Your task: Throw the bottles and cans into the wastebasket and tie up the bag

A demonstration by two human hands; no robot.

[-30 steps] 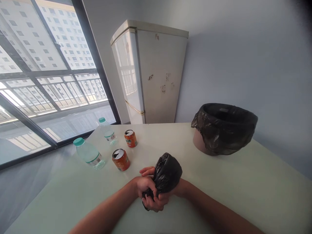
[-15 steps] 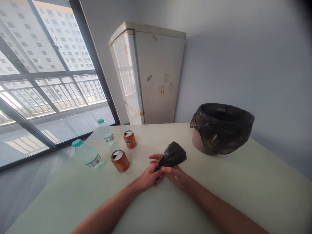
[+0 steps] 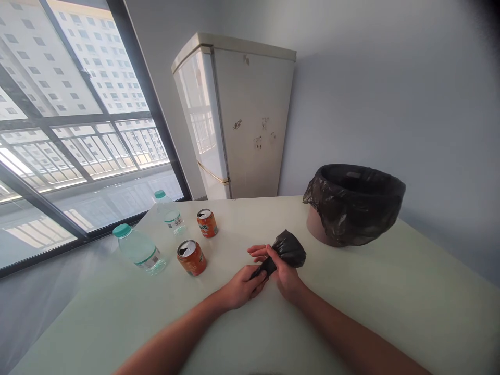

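Between my hands is a bunched black plastic bag [image 3: 290, 250], its loose end fanned out toward the upper right. My left hand [image 3: 242, 286] pinches the narrow, gathered end between thumb and fingers. Around the middle of the bag, my right hand [image 3: 287, 276] is closed, its thumb lying along the near side and some fingers showing beyond it. Left of my hands stand two opened orange drink cans, a nearer can [image 3: 191, 258] and a farther can [image 3: 207, 223]. Beside the cans are two clear bottles with green caps, a nearer bottle [image 3: 138, 250] and a farther bottle [image 3: 169, 213].
A pinkish bin [image 3: 321, 228] lined with a black bag [image 3: 351, 213] stands on the pale table [image 3: 242, 338] at the right. Behind the table is a white refrigerator [image 3: 253, 104]. A large window [image 3: 78, 120] fills the left side.
My right hand has shifted up along the bag and wrapped round its middle. The bag's fanned end has moved slightly right and looks more bunched. My left hand keeps its pinch.
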